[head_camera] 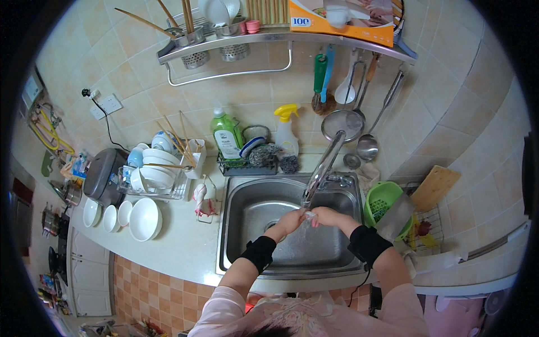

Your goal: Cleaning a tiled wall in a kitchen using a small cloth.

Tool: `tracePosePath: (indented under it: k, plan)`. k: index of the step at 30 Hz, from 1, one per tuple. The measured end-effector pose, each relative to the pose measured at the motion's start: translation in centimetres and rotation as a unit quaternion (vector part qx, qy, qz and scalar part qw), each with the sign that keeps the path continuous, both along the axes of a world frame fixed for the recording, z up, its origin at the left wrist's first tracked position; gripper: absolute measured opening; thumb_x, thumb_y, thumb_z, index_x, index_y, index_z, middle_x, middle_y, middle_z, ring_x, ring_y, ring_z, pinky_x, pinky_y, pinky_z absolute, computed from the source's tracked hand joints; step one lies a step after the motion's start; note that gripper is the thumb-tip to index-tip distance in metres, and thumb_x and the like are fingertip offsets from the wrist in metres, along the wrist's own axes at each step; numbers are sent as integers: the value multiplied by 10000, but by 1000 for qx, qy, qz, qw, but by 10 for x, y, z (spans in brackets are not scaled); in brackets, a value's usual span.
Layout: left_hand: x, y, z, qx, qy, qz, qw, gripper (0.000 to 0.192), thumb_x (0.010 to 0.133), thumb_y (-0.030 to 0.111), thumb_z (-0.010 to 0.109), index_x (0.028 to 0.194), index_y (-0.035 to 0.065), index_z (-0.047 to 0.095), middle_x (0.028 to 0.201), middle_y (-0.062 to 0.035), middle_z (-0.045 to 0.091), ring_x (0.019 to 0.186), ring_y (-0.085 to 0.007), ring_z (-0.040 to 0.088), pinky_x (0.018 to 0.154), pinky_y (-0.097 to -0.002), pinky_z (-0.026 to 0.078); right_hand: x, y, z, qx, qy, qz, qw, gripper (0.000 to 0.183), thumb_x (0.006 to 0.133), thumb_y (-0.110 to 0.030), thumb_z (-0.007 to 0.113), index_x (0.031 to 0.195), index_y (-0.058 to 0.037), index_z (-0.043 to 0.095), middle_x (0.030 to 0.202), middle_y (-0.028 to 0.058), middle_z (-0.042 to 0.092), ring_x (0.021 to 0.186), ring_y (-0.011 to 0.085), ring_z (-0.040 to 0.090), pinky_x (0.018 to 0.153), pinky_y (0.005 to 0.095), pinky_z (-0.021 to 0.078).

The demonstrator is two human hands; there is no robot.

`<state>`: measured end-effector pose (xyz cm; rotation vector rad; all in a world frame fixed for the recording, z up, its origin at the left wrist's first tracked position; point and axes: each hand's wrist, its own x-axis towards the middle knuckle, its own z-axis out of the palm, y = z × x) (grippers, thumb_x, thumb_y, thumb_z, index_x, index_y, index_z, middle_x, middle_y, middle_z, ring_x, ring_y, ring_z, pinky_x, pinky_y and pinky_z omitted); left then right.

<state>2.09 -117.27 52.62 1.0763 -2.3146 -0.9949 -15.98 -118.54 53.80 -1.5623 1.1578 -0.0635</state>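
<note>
Under the spout of the chrome faucet (324,168), my left hand (290,222) and my right hand (330,217) meet over the stainless steel sink (252,227). Between their fingertips is a small white-and-pink thing (311,215), too small and wet to name; it may be a cloth. Both hands appear to pinch it, one from each side. Water falls below them into the basin. A black band wraps each wrist. The sink drain (270,224) shows partly, just left of my left hand.
Left of the sink stand a cloth on a wire stand (204,200), a dish rack (181,189) and several white bowls (145,220). Behind are a green detergent bottle (226,135) and a spray bottle (287,130). A green basket (383,189), a cleaver (395,217) and a cutting board (436,188) stand right.
</note>
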Motion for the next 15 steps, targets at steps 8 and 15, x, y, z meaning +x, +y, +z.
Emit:
tracePosePath:
  k: [8, 15]
  plan:
    - [25, 2, 23, 601, 326, 90, 724, 192, 794, 168, 463, 945, 51, 478, 874, -5, 464, 792, -103, 449, 677, -248, 395, 31, 23, 39, -287, 76, 34, 954, 337, 788, -212, 441, 1036, 14, 424, 1047, 191, 438, 940, 335, 452, 803, 360, 357]
    - [46, 5, 16, 577, 296, 87, 756, 252, 779, 126, 511, 994, -4, 489, 911, -35, 512, 813, -111, 495, 679, -238, 418, 44, 18, 51, -252, 110, 86, 958, 286, 810, -213, 384, 995, -13, 471, 957, 174, 497, 903, 306, 476, 772, 355, 377]
